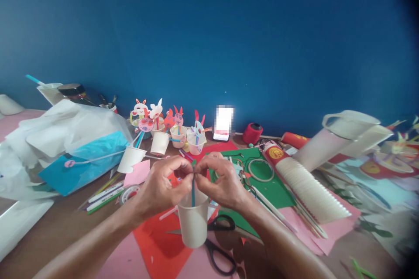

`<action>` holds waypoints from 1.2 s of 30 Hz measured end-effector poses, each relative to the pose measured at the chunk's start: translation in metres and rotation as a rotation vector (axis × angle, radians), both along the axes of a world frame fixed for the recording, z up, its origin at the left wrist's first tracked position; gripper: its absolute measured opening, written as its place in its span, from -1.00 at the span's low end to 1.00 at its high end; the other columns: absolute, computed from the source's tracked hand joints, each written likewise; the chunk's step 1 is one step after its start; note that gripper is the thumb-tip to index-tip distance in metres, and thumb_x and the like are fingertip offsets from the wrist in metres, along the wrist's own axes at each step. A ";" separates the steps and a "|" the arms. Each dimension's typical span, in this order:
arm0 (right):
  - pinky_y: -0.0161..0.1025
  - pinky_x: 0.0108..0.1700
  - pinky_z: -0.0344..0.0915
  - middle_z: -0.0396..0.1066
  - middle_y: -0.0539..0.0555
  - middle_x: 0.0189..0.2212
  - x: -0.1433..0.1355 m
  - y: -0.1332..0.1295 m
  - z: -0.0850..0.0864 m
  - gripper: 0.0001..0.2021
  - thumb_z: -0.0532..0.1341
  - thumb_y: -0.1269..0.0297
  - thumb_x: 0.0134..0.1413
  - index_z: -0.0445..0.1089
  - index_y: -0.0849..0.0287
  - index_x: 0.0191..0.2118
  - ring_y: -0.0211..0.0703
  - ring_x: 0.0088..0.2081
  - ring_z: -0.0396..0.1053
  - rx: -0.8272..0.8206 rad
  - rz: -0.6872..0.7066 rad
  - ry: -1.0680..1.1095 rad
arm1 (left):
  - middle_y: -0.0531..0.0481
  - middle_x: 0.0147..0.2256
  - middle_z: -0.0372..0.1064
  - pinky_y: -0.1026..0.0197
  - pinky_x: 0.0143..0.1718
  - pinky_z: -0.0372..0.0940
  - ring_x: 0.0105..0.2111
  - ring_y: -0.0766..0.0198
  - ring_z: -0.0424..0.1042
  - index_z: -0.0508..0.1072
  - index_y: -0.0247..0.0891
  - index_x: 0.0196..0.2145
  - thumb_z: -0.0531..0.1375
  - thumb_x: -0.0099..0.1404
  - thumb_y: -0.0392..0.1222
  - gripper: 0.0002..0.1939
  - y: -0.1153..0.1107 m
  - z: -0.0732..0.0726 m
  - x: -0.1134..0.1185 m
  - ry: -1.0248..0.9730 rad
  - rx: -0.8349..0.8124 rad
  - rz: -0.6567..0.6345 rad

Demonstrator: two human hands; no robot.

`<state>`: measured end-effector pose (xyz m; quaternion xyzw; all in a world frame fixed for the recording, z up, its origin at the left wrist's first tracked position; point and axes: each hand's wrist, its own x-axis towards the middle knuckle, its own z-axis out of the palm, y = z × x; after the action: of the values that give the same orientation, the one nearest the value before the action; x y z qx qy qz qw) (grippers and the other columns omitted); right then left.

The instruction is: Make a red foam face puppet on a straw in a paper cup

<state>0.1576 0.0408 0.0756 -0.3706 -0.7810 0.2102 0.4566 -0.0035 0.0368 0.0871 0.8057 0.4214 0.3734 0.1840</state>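
A white paper cup (193, 226) stands near the front middle, with a blue straw (193, 194) rising out of it. Over the cup, my left hand (172, 182) pinches the upper part of the straw from the left. From the right my right hand (219, 179) pinches at the same spot, its fingertips nearly touching those of my left hand. A small green bit shows just above the fingertips; its shape is too small to tell. Black-handled scissors (220, 258) lie partly behind the cup, on red paper (163, 248) and pink paper.
Cups with paper animal faces on straws (160, 143) line the back, beside a phone (223, 124) and a red speaker-like object (252, 133). Markers (105, 196) and a tape roll (130, 194) lie left. Stacked cups (316, 189), green paper (278, 189) and a pitcher (317, 148) are right.
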 end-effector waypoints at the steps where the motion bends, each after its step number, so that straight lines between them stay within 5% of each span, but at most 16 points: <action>1: -0.28 -0.26 0.15 0.37 -0.05 -0.58 0.000 0.000 0.000 -0.88 0.12 0.52 -0.16 0.32 0.18 -0.55 -0.28 -0.46 0.27 0.004 0.004 0.000 | 0.11 -0.58 0.27 0.35 -0.47 0.18 -0.55 0.41 0.25 0.28 -0.28 -0.55 0.08 0.09 -0.37 -0.90 0.000 0.001 0.000 0.002 0.001 0.004; 36: -0.34 -0.35 0.19 0.37 -0.04 -0.56 0.003 0.000 -0.001 -0.91 0.14 0.47 -0.10 0.35 0.20 -0.52 -0.30 -0.46 0.28 -0.150 0.053 0.085 | 0.09 -0.52 0.28 0.34 -0.44 0.22 -0.50 0.39 0.28 0.25 -0.25 -0.47 0.10 0.09 -0.36 -0.94 -0.001 -0.001 -0.001 -0.009 0.074 0.019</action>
<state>0.1605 0.0412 0.0750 -0.3740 -0.7525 0.2956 0.4544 -0.0045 0.0358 0.0865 0.8062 0.4141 0.3942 0.1523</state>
